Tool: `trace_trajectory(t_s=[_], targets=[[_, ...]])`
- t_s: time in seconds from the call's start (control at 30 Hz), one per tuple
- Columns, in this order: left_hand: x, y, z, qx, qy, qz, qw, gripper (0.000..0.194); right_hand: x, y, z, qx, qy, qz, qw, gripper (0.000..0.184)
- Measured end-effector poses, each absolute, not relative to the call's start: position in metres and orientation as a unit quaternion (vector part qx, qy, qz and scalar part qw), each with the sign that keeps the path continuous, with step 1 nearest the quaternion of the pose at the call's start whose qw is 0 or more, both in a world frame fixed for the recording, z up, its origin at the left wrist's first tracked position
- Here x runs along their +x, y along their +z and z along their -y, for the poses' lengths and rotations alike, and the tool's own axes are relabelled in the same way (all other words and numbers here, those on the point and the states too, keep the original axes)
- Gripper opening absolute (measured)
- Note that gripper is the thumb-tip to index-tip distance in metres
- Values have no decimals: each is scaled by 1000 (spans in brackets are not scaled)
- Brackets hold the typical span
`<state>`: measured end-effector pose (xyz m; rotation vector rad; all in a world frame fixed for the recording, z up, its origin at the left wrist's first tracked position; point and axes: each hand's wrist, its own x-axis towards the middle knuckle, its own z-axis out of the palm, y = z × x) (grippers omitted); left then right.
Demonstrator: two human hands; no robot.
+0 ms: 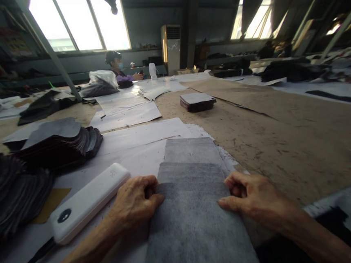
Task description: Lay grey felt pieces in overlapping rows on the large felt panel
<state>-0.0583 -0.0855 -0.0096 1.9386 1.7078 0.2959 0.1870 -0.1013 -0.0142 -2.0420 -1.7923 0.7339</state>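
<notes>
White-and-brown paper covers a broad tabletop inside a workroom with bright windows. Nearest, at six o'clock, overlapping grey fabric-like panels lie lengthwise between two bare hands: the left hand has its fingers clamped on their left edge, the right hand on their right. Just beside the left hand, at ten o'clock, rests a white plastic device with a round dark display. Stacked dark grey pieces stand beyond it. Farther out, near twelve, sits a small dark-sided stack; at eleven, a masked person in purple sleeves.
</notes>
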Motion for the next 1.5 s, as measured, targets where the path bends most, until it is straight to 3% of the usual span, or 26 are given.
trace_trajectory(t_s=[0.3, 0.77, 1.03, 1.1, 1.13, 1.2, 1.3, 1.5], targets=[[-61, -10, 82, 731, 78, -629, 251, 24, 182, -17, 118, -736, 207, 624, 161, 33], [-60, -6, 77, 710, 78, -634, 295, 19, 180, -14, 115, -724, 215, 624, 200, 28], [-56, -8, 81, 722, 79, -644, 241, 18, 177, -17, 117, -744, 168, 629, 151, 25], [-56, -11, 84, 723, 104, -644, 228, 10, 178, -20, 119, -739, 116, 637, 185, 15], [-56, -12, 85, 727, 124, -638, 222, 14, 178, -20, 120, -724, 92, 650, 213, 12], [-58, -14, 86, 744, 159, -614, 209, 31, 180, -19, 119, -676, 69, 688, 256, 24], [-61, -16, 86, 771, 167, -578, 209, 37, 183, -12, 113, -630, 95, 733, 240, 34], [-62, -13, 82, 751, 149, -595, 245, 33, 185, -5, 98, -667, 198, 695, 182, 20]])
